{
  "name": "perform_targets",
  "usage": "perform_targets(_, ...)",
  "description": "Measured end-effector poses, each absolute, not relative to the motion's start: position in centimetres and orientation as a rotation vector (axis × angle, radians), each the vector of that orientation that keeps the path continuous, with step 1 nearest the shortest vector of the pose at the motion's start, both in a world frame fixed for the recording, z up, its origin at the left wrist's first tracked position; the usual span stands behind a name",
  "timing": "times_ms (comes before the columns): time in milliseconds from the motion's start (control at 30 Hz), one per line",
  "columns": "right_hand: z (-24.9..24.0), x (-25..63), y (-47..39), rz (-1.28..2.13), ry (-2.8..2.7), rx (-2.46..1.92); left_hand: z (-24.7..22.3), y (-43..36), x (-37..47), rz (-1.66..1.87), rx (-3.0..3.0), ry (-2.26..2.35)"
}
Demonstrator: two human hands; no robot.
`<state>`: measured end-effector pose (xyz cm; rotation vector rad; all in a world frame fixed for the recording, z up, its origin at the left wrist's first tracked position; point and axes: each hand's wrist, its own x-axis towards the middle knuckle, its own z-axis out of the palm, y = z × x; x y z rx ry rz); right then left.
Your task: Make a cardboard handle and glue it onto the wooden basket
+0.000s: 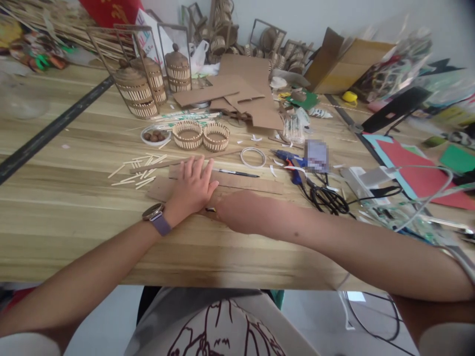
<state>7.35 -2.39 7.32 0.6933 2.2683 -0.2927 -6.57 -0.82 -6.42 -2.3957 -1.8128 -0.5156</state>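
Printed shirt front (222, 329) closest, bottom centre; my forearms (100, 267) reach in from lower left and lower right. Left hand (195, 185), watch (153, 211) at the wrist: palm down, fingers spread, flat on a cardboard strip (256, 185) that lies mid-frame. Right hand (233, 210) just beside it at the strip's near side, rounded over; fingers hidden, so I cannot tell how they close or on what. Small dark tip (211, 209) with a yellow fleck shows between the hands; possibly a tool, unclear.

Step in hand, by my reading: left steadies the strip while right works at its near side. Next move likely calls for even pressure from the left, well clear of that tip.

Outward: pen (241, 173) by the strip's far side; loose pale sticks (149, 170) left of centre; white ring (242, 158) and blue glue gun (287, 157) right of centre. Beyond, two round baskets (188, 142), bowl (152, 144) of brown balls (156, 135). Upper left, lidded baskets (135, 91) in tall frames; upper centre, cardboard sheets (252, 71); upper right, open box (349, 64).
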Motion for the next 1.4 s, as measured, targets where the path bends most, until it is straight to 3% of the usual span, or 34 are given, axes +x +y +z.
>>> perform_targets(1400, 6.8, 9.3, -3.2, -0.219, 2.253, 0.782, -5.5, -1.1, -6.3, -0.442, -2.451, -1.895)
